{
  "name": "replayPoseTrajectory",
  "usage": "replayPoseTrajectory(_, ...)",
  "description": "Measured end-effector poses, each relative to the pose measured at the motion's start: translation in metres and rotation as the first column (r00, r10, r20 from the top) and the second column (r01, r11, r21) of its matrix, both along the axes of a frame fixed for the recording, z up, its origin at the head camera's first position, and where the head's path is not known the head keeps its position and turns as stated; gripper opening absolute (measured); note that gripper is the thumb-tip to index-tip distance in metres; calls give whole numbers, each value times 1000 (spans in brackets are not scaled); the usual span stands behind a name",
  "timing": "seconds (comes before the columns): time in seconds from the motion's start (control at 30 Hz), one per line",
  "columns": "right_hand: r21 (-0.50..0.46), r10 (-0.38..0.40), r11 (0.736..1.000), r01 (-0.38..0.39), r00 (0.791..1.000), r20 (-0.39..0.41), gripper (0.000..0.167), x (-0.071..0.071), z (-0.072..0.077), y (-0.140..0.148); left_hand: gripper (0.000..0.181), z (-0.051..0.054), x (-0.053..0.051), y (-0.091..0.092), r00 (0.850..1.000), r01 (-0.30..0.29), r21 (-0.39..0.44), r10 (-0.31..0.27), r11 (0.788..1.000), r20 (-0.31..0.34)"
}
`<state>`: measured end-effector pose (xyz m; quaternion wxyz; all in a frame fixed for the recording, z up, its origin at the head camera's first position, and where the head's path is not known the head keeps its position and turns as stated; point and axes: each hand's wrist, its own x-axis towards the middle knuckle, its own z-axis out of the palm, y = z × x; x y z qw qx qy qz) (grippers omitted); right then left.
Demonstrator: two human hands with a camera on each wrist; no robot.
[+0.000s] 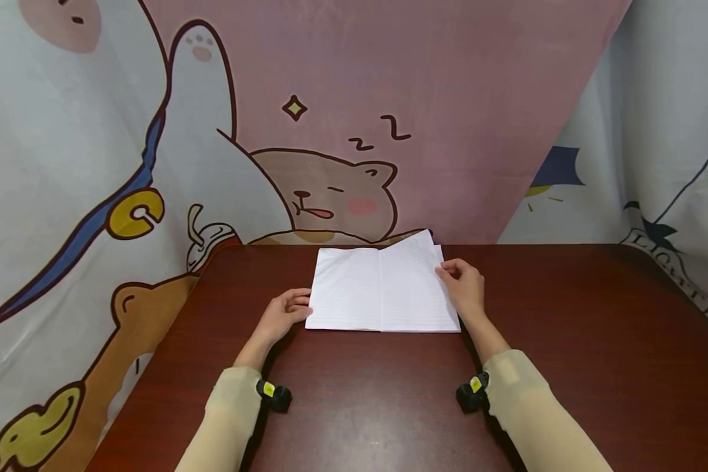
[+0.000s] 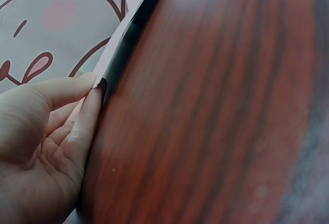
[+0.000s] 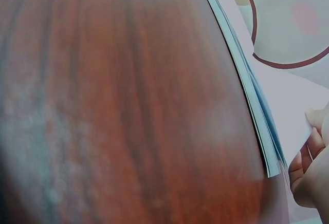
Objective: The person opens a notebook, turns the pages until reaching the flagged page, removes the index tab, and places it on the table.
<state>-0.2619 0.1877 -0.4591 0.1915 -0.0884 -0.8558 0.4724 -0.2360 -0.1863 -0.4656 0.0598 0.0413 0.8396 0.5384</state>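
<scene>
Where the lower frame edge cuts off both sleeves (image 1: 227, 413), I count two wrist cameras (image 1: 280, 398). The left grip (image 1: 280, 318) pinches one notebook's (image 1: 345, 288) left edge; the right grip (image 1: 465, 288) pinches a raised page (image 1: 410, 282), both closed to paper thickness. Spread flat mid-desk (image 1: 596, 347), the notebook's long axis runs left-right, spine pointing away. Page content is illegible. Beyond hangs printed cloth (image 1: 478, 98).

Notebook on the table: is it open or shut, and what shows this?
Open. In the head view, the notebook's left page and right leaf, partly lifted, meet at a centre crease.
</scene>
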Motion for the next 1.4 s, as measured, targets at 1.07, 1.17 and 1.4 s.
replayPoseTrajectory(1.07,-52,295,954,-295,955,-14,28,0,2,-8,45,3,2,1,1000,-10,7,10,1000,11)
replayPoseTrajectory(1.17,-74,339,938,-339,941,-11,29,1,2,-8,45,3,2,1,1000,-10,4,10,1000,11)
replayPoseTrajectory(1.4,-57,402,915,-400,916,14,29,1,1,-9,45,3,2,1,1000,-4,-2,4,1000,1)
